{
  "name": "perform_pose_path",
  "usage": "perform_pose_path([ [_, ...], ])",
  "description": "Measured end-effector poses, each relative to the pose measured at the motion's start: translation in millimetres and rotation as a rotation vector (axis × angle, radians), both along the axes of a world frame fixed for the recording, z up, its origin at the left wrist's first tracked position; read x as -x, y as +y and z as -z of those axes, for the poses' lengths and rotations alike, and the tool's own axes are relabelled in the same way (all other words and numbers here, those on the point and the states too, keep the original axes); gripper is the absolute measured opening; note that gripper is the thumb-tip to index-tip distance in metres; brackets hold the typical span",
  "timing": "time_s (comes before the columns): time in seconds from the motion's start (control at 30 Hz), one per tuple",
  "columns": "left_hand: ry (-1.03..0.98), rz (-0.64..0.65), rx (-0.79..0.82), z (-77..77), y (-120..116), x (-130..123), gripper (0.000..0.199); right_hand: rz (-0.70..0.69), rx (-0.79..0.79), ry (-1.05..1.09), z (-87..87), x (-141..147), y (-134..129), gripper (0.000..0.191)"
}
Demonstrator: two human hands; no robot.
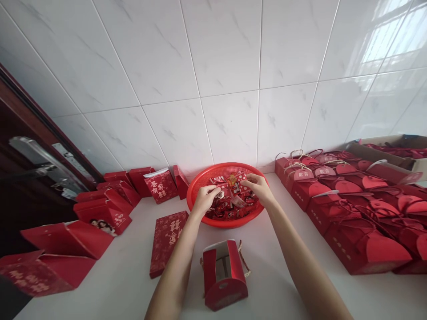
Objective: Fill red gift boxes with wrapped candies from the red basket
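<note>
Both of my hands reach into a red plastic basket (196,178) that holds many small wrapped candies (238,202), mostly red. My left hand (204,200) pinches a red candy packet (224,193) between thumb and fingers at the basket's left side. On the other side, my right hand (260,187) closes thumb and fingertips on the edge of a red, white-dotted candy packet (237,181). Between my forearms stands an open red gift box (227,291) with rope handles; its inside shows from above, and no candy can be seen in it.
To the right stand rows of closed red gift boxes (350,244) with rope handles, and a cardboard box (418,153) behind them. Several opened red cartons (103,213) line the left, near a dark door with a handle (33,155). A flat red box (168,240) lies beside my left forearm.
</note>
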State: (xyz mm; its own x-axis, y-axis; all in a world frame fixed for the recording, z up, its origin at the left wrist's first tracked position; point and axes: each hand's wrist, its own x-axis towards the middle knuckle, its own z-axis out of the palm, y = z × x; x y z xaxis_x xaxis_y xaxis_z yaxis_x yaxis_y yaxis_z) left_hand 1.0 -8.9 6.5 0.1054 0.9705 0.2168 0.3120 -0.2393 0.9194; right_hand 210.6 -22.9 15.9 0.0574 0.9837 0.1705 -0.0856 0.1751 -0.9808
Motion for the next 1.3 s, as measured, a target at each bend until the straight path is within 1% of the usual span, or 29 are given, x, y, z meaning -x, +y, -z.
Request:
perform_pose_path([
  [0.2, -0.021, 0.007, -0.019, 3.9, 1.7, 1.6, 0.037, -0.048, -0.001, -0.053, 0.3, -0.9, -0.5, 0.026],
  [0.33, -0.05, -0.026, -0.049, 5.1, 2.3, 2.8, 0.038, -0.092, 0.003, -0.069, 0.1, -0.3, -0.9, 0.027],
  [0.47, -0.082, -0.055, -0.062, 4.9, 3.3, 3.5, 0.043, -0.074, -0.004, -0.07, -0.4, -0.4, -1.3, 0.024],
  [0.6, -0.089, -0.036, -0.065, 1.4, 1.2, 1.0, 0.042, -0.056, 0.025, 0.06, -0.7, -1.8, -0.9, 0.025],
  [0.67, -0.088, 0.009, -0.08, -1.6, -1.7, -1.3, 0.041, -0.057, 0.043, 0.122, -1.1, -1.8, -0.7, 0.028],
  [0.77, -0.097, 0.086, -0.098, -6.7, -7.0, -3.8, 0.041, -0.082, 0.06, 0.138, -2.4, 0.7, -1.6, 0.031],
  [0.9, -0.162, 0.063, -0.139, -11.8, -11.7, -2.7, 0.041, -0.135, 0.089, 0.154, -3.7, 7.1, -3.5, 0.034],
  [1.07, -0.206, 0.076, -0.121, -13.2, -12.3, -0.3, 0.042, -0.132, 0.107, 0.161, -3.6, 14.9, -4.7, 0.033],
  [1.17, -0.2, 0.062, -0.141, -11.6, -10.9, -2.2, 0.041, -0.189, 0.124, 0.138, -4.8, 21.7, -8.2, 0.033],
  [1.3, -0.175, 0.036, -0.203, -8.0, -9.9, -5.8, 0.038, -0.348, 0.147, 0.086, -8.1, 31.5, -15.4, 0.041],
])
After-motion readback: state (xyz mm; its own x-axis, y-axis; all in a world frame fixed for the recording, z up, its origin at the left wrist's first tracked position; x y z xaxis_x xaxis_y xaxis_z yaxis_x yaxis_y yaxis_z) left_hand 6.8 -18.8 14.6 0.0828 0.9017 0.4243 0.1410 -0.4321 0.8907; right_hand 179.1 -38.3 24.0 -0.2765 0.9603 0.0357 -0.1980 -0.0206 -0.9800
